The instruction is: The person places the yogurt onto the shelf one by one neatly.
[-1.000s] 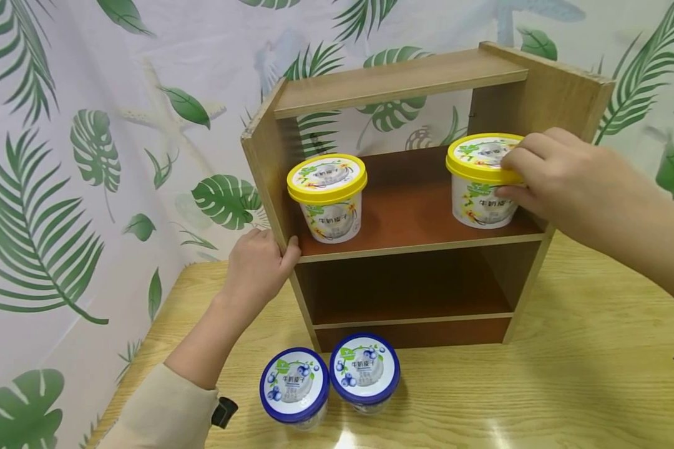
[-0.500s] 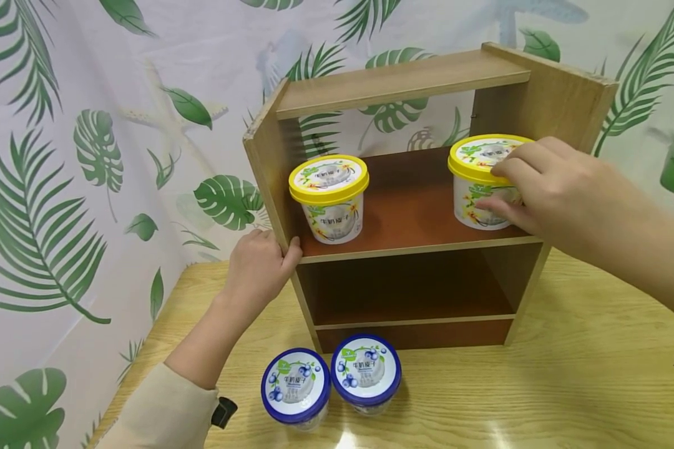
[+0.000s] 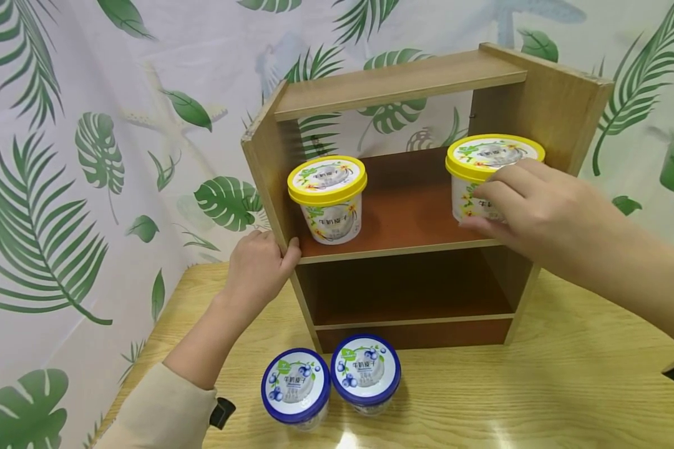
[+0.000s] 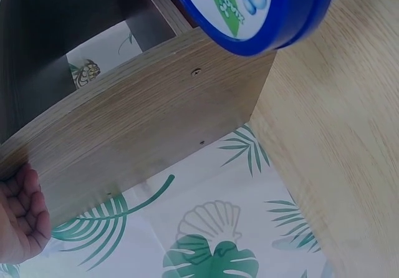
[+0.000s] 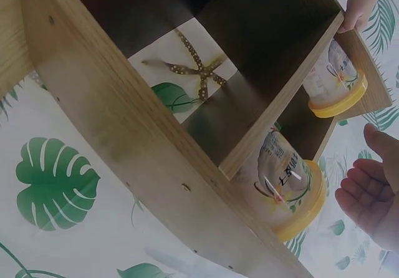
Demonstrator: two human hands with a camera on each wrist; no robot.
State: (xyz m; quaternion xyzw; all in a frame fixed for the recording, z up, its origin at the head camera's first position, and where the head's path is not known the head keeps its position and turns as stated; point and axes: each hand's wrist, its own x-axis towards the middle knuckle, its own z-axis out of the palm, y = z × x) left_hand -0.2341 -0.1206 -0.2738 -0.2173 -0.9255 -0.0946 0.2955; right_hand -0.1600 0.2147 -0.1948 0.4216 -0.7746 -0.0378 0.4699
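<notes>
My left hand point(image 3: 261, 265) grips the left side panel of a small wooden shelf unit point(image 3: 561, 103), thumb on its front edge. In the left wrist view its fingers point(image 4: 28, 206) curl against the panel. My right hand point(image 3: 545, 209) is just in front of the right yellow-lidded tub point(image 3: 491, 151). The right wrist view shows a gap between that tub point(image 5: 277, 184) and the right hand's loosely bent fingers point(image 5: 365, 194). Another yellow-lidded tub point(image 3: 330, 198) stands upright at the left end of the same shelf.
Two tubs with blue lids stand side by side before the unit, a left blue-lidded tub point(image 3: 296, 385) and a right blue-lidded tub point(image 3: 365, 369). The unit's lower compartment point(image 3: 410, 290) opens to the front. A leaf-patterned backdrop point(image 3: 163, 137) rises behind the wooden table point(image 3: 567, 386).
My right hand has let go of the right yellow-lidded tub and drawn back, down and toward me. The tub stays on the shelf. My left hand has not moved.
</notes>
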